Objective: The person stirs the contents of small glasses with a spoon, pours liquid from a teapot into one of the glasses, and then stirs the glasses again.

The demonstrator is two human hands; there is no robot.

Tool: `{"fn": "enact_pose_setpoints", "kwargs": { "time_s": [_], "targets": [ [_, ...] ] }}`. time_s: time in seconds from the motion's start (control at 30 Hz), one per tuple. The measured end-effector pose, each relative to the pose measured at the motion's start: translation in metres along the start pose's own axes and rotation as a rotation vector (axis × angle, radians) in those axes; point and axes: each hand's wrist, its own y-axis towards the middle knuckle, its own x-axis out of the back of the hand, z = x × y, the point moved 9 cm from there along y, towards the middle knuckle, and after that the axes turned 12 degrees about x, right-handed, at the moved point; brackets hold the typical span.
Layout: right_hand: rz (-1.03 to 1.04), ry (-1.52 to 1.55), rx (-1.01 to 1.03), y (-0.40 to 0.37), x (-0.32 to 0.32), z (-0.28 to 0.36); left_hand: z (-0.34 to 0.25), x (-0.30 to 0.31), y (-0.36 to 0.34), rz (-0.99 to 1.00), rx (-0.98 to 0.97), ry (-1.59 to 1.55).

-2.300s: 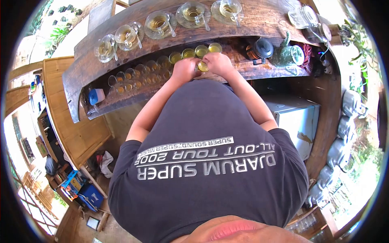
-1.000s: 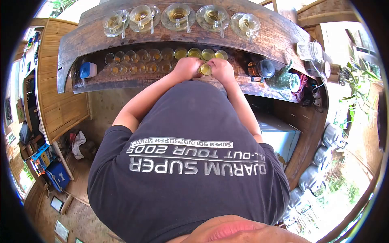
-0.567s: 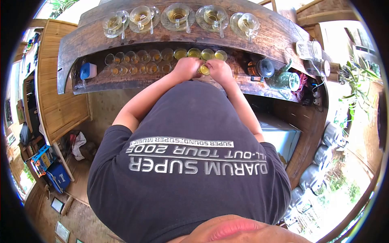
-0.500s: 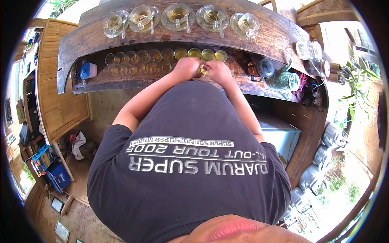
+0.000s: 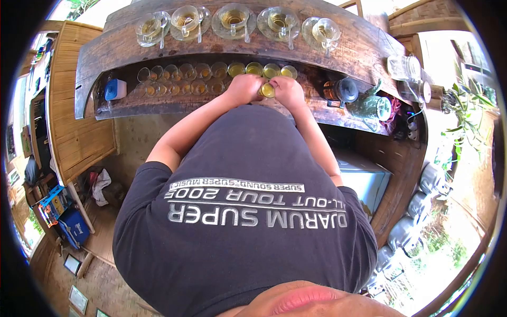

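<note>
Fingers of the left hand (image 5: 245, 89) and right hand (image 5: 288, 92) grip a round, clear glass (image 5: 268, 91) of yellowish liquid, wearer's side of the row of glasses (image 5: 271, 71) on the grained wooden bench (image 5: 312, 96).

Free shelf strip (image 5: 312, 94) between right hand (image 5: 288, 92) and black-lidded press (image 5: 347, 90), hand could pass; double row of small glasses (image 5: 198, 87) blocks left, yellow-green glasses (image 5: 271, 71) just ahead, raised counter (image 5: 237, 49) beyond, green pitcher (image 5: 379, 108) past press.
</note>
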Motion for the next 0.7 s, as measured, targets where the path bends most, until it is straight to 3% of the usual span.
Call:
{"fn": "enact_pose_setpoints", "kwargs": {
  "time_s": [0.1, 0.17, 0.2, 0.27, 0.47, 0.7],
  "targets": [
    [0.077, 0.036, 0.011, -0.003, -0.009, 0.002, 0.001, -0.002, -0.001, 0.004, -0.002, 0.015],
    [0.146, -0.005, -0.093, -0.005, -0.009, -0.005, -0.007, 0.010, -0.005, -0.089, -0.069, -0.028],
    [0.146, -0.003, -0.094, -0.004, -0.009, -0.007, -0.007, 0.009, -0.004, -0.087, -0.068, -0.027],
    [-0.066, -0.003, -0.045, -0.002, 0.009, -0.004, -0.002, 0.000, 0.000, 0.007, -0.011, -0.004],
    [0.114, 0.013, -0.044, -0.005, -0.010, -0.002, 0.003, -0.005, 0.000, -0.016, -0.029, 0.018],
    [0.028, 0.019, -0.009, -0.002, -0.006, -0.004, -0.002, -0.001, 0.001, 0.032, 0.013, 0.013]
  ]
}}
